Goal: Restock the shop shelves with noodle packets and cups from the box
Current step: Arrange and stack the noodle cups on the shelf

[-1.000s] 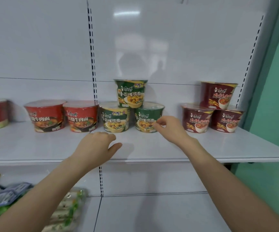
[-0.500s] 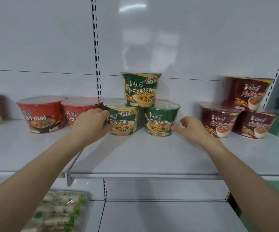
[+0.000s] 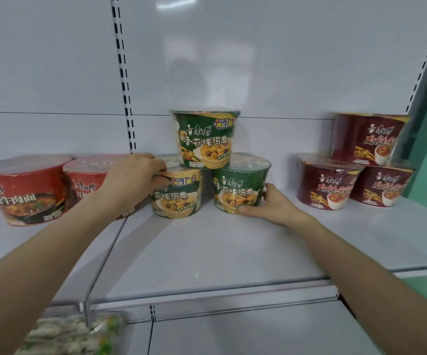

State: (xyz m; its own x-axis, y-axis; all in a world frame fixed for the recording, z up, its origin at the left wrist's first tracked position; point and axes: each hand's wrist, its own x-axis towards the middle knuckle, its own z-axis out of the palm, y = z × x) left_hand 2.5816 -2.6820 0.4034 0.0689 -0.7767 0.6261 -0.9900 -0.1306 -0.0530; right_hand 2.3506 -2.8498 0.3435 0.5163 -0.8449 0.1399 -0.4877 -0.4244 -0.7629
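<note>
**Both hands on the base pair of a three-cup green stack**

Three green noodle cups form a small pyramid at the middle of the white shelf (image 3: 220, 252). The left base cup (image 3: 179, 198) and the right base cup (image 3: 240, 190) stand close side by side. The top green cup (image 3: 204, 139) sits upright across their lids. All three are tapered round tubs, wider at the rim, wrapped in glossy film with printed labels.

The left hand (image 3: 133, 178) reaches in from 8 o'clock and curls its fingers over the rim of the left base cup, gripping it at its 9 o'clock side. The right hand (image 3: 274, 208) reaches in from 4 o'clock and holds the right base cup low on its wall. Its thumb lies along the bottom front edge and its fingers bend round the 3 o'clock side.

At 9 o'clock stand two red tubs of the same shape. The outer red cup (image 3: 25, 188) stands beside the inner red cup (image 3: 87, 180), which is partly hidden by the left wrist. At 3 o'clock three maroon tubs repeat the pyramid: the near maroon cup (image 3: 327, 183), the far maroon cup (image 3: 381, 185) and the upper maroon cup (image 3: 366, 139) on top.

The shelf is a smooth, faintly shiny sheet. A slotted upright (image 3: 122, 73) runs up the back panel at 11 o'clock. At 7 o'clock, one level down, lie crinkled clear plastic packets (image 3: 74, 336); their number cannot be told.
</note>
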